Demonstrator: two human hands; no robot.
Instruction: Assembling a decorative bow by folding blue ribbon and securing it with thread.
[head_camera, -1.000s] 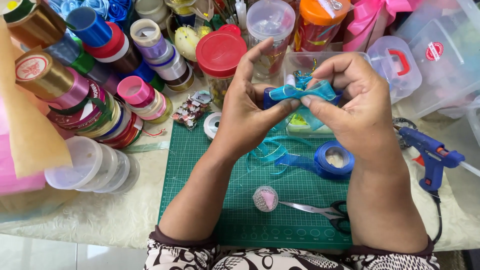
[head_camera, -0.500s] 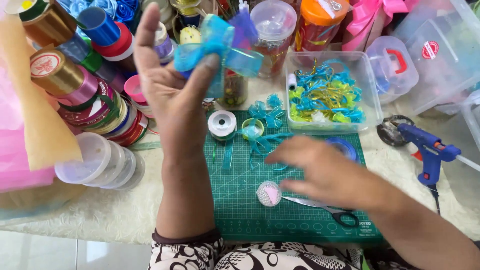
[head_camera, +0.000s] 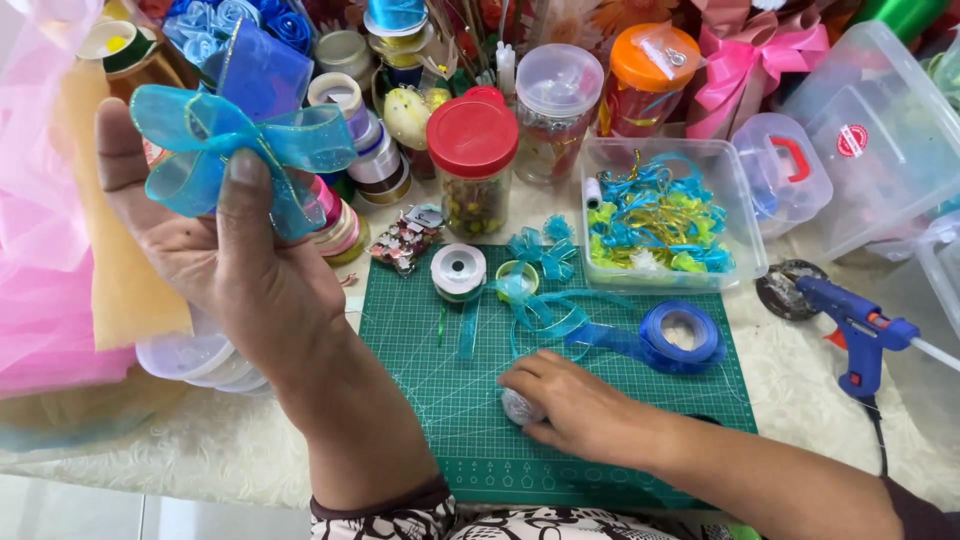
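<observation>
My left hand (head_camera: 215, 250) is raised at the left, thumb pinching a sheer blue ribbon bow (head_camera: 235, 150) at its centre. My right hand (head_camera: 575, 405) rests low on the green cutting mat (head_camera: 430, 360), fingers closed around a small round silvery container (head_camera: 520, 407). A blue ribbon roll (head_camera: 682, 335) lies on the mat just beyond that hand, its loose ribbon (head_camera: 540, 315) trailing left toward a white spool (head_camera: 459, 270) and a small finished bow (head_camera: 540, 250).
A red-lidded jar (head_camera: 473, 165), an open clear box of blue and yellow ribbon scraps (head_camera: 660, 215), several ribbon rolls (head_camera: 350, 190) and clear tubs (head_camera: 870, 130) crowd the back. A blue glue gun (head_camera: 858, 330) lies at the right. Pink and orange fabric (head_camera: 50, 260) hangs at the left.
My left hand lifted the blue bow up and leftward, closer to the camera. My right hand dropped from the bow to the mat and closed on the small silvery container.
</observation>
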